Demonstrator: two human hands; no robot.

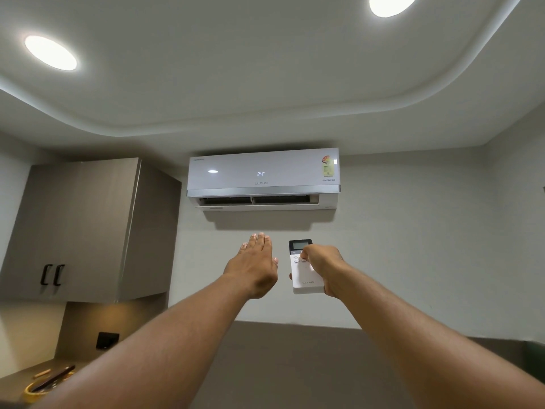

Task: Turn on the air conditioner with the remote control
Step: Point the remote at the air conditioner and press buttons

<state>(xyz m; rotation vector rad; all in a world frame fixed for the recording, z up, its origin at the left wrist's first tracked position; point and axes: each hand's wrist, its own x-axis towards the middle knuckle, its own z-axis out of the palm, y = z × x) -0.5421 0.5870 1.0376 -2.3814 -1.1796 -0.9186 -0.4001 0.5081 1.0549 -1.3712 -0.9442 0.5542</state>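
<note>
A white wall-mounted air conditioner point(263, 175) hangs high on the wall ahead. Its front shows a lit "24°" and the bottom flap stands open. My right hand point(323, 265) is raised below it and holds a white remote control point(305, 277) with a dark screen at its top, the thumb resting on the upper buttons. My left hand point(255, 262) is stretched out flat beside the remote, palm away from me, fingers together, holding nothing.
A grey wall cupboard point(88, 231) with two black handles hangs at the left. Below it a counter point(17, 382) carries a yellow bowl point(34, 391) and some sticks. A black wall socket point(107, 340) sits under the cupboard. Two round ceiling lights shine above.
</note>
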